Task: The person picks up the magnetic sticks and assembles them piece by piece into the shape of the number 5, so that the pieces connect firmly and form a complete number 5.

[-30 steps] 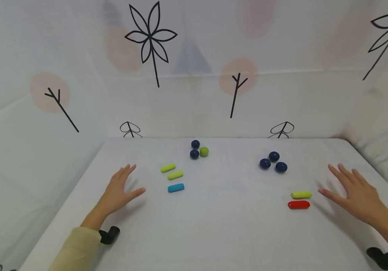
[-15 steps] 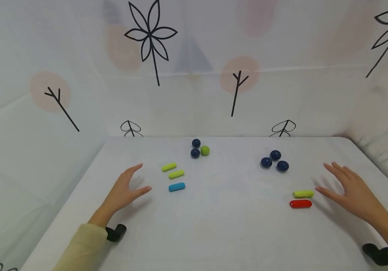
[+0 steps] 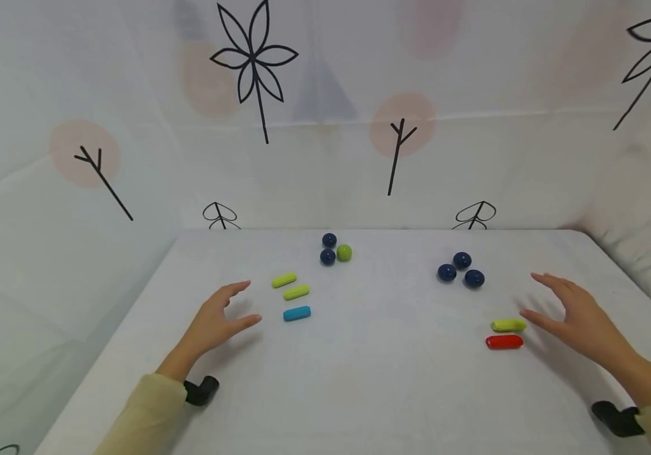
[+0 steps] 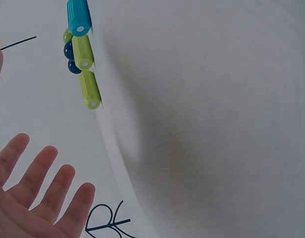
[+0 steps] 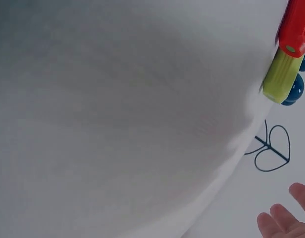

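Observation:
My left hand (image 3: 212, 324) hovers over the table's left side, fingers spread from the thumb, holding nothing. Just right of it lie a blue ridged cylinder (image 3: 297, 313) and two yellow-green ones, the nearer cylinder (image 3: 296, 292) and the farther cylinder (image 3: 284, 280). Over the right side hovers my right hand (image 3: 584, 325), also holding nothing. Its thumb is close to a yellow-green cylinder (image 3: 509, 325), with a red cylinder (image 3: 504, 342) lying in front of that. In the left wrist view the left fingers (image 4: 36, 176) are apart; in the right wrist view only some right fingertips (image 5: 283, 218) show.
Two navy balls (image 3: 328, 256) and a green ball (image 3: 344, 253) cluster at the table's back middle. Three navy balls (image 3: 462, 260) sit back right. Patterned white cloth (image 3: 314, 170) rises behind the white table (image 3: 382, 385) and along its sides.
My left hand has moved right, towards the blue and yellow-green cylinders. My right hand has shifted slightly left. The cylinders and balls lie where they were; the head view tilts a little.

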The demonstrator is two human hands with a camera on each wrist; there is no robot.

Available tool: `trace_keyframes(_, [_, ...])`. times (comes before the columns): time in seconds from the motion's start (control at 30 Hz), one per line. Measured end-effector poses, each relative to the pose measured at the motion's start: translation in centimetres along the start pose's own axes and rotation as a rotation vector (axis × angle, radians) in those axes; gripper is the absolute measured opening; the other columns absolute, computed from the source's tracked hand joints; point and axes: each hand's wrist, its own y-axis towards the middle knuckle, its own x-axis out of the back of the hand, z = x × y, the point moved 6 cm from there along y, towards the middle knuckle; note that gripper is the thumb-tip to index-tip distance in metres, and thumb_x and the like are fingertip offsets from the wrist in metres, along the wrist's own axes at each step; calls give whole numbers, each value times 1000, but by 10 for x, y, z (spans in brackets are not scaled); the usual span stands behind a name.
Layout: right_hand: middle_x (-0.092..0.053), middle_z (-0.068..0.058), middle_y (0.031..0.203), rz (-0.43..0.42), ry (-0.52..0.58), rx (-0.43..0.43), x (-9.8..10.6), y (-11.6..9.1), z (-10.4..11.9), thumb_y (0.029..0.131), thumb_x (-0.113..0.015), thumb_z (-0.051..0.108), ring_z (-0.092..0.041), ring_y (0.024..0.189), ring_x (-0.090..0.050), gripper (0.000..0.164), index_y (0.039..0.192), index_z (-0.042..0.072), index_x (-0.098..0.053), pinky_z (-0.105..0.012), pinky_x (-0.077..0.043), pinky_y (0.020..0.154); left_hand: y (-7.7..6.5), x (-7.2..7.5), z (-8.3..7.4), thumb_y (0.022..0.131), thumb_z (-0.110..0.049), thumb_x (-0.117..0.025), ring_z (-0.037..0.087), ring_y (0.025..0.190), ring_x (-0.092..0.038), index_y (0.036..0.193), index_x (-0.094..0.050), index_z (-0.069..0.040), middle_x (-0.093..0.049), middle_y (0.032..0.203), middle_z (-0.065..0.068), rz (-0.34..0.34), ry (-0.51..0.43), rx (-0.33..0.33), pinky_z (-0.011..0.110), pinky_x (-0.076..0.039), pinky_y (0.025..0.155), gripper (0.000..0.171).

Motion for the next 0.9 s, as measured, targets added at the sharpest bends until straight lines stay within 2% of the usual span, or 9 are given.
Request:
trace_keyframes(0.33, [-38,-41,134,-3,26,6,-3,6,12,88,-77,22,-57,119,-34,73,141,-10,-39,-77,-36,87,2,-7,-5,87,-35,-79,37,127,-50,135,-58,-7,-55,138,17,0,-22,-32,54,-43,104,59])
trace_keyframes(0.9, [-43,-38,131,4,23,35,-10,12,29,84,-79,12,-56,117,-36,62,133,-7,-48,-76,-37,87,4,-19,-15,86,-22,-81,31,118,-58,126,-64,-9,-63,125,10,5,-62,-45,46,-49,100,46])
